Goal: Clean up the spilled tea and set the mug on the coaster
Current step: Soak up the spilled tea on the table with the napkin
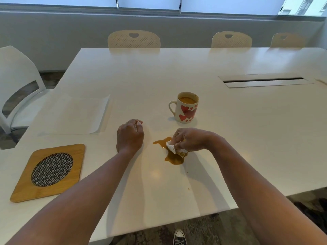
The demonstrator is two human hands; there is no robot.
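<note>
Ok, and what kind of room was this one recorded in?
Most likely an office meeting room. The large white table has a cable hatch set into its top, matching perforated-back chairs line the far side, and a long window with blinds runs along the wall behind them.

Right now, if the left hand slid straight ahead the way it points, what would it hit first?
Probably nothing: the left hand points across bare table toward the far edge. The mug stands off to its right.

Glossy white table [177, 71], ceramic mug [186, 110], wooden coaster [23, 188] with woven metal mesh centre.
</note>
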